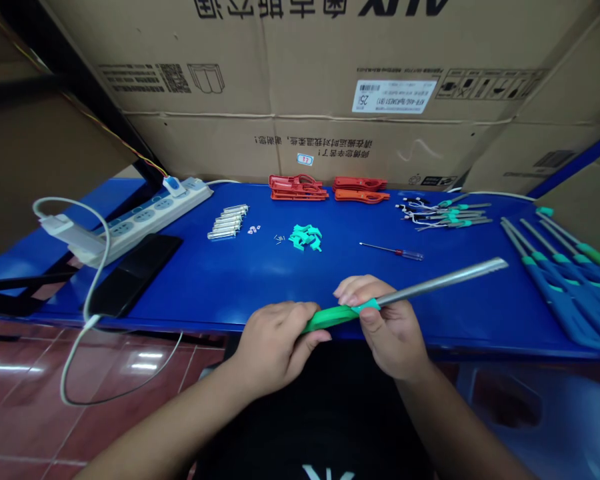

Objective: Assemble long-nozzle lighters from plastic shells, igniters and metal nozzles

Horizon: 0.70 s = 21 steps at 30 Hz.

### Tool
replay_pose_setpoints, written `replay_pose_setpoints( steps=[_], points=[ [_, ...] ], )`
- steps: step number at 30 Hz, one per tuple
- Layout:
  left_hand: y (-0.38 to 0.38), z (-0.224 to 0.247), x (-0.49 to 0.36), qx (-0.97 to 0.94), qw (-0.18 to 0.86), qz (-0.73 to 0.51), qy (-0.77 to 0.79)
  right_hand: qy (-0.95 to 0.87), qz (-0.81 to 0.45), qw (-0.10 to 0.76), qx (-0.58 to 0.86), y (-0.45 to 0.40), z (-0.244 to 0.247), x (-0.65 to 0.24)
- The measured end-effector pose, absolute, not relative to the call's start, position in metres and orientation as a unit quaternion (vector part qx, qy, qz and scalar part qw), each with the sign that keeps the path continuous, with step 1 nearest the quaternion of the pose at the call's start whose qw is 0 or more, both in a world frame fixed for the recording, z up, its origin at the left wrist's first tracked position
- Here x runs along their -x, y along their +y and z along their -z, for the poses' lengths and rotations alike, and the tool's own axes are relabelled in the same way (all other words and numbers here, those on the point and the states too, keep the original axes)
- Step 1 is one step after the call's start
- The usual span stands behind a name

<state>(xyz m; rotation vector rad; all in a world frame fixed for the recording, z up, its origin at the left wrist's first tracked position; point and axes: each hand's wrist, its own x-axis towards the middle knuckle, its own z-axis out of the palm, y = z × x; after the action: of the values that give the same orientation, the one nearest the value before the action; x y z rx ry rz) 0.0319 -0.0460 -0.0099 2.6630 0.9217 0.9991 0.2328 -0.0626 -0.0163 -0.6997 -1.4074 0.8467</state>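
Note:
Both hands hold one long-necked lighter (333, 318) over the front edge of the blue table. It has a green handle, a teal collar (367, 306) and a long metal tube (445, 282) that points right and slightly up. My left hand (275, 343) is closed around the rear of the handle. Thumb and fingers of my right hand (393, 330) grip the collar where the tube begins. The underside of the handle and part of the collar are hidden by my fingers.
Behind lie red and orange handle shells (297, 188), teal pieces (306, 237), metal-ended cylinders (227, 222), a screwdriver (393, 251) and wired tubes (450, 215). Blue-handled lighters (565, 287) lie right. A power strip (145, 217) and black phone (135, 273) sit left. A large carton (310, 80) stands behind.

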Motion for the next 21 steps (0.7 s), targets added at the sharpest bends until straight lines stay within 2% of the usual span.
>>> replay_pose_setpoints(
  steps=[4, 7, 12, 17, 21],
  points=[
    [-0.047, 0.001, -0.034, -0.881, 0.115, -0.311, 0.338, -0.629, -0.394, 0.588, 0.320, -0.060, 0.008, -0.237],
    [-0.043, -0.009, -0.036, -0.875, 0.134, -0.349, 0.307, -0.647, -0.382, 0.574, 0.327, -0.061, 0.003, -0.238],
    [-0.035, -0.022, -0.037, -0.862, 0.106, -0.410, 0.280, -0.642, -0.365, 0.579, 0.345, -0.062, -0.003, -0.239],
    [-0.036, -0.022, -0.041, -0.860, 0.119, -0.437, 0.235, -0.703, -0.285, 0.571, 0.314, -0.062, -0.005, -0.244],
    [-0.039, -0.018, -0.045, -0.847, 0.111, -0.457, 0.248, -0.704, -0.307, 0.572, 0.289, -0.060, -0.003, -0.244]
  ],
)
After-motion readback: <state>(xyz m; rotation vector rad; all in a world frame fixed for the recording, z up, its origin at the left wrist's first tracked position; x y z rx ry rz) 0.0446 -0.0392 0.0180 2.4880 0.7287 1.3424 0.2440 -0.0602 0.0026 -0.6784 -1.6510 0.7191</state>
